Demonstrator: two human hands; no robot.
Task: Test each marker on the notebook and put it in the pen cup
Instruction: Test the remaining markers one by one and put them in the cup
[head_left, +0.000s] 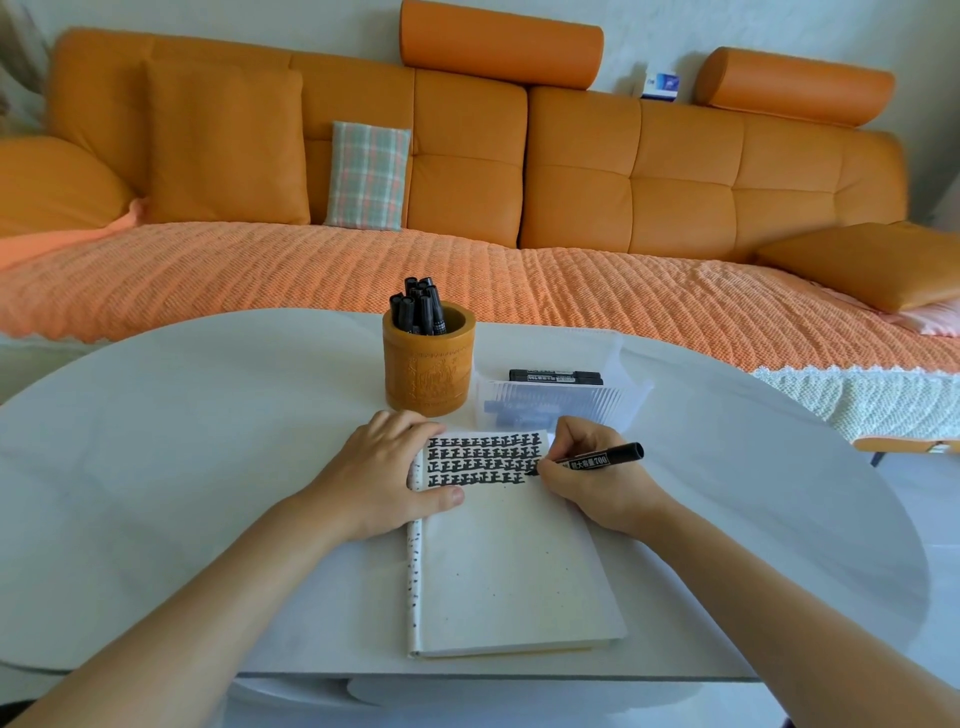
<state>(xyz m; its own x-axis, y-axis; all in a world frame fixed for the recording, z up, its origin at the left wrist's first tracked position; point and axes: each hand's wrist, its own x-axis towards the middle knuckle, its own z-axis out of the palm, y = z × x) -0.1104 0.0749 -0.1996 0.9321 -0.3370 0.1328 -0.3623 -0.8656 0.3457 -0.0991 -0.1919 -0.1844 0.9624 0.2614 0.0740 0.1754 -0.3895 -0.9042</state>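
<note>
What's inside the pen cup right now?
Several black markers stand in the pen cup, bunched toward its left. Its opaque wall hides their lower parts and the bottom.

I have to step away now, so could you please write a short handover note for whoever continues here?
Left hand presses flat on the notebook.
Right hand grips a marker, tip at the end of the fourth row of marks.
Done: several markers stand in the cup.
Left: cup this marker, then test those in the box beside the cup.
</note>
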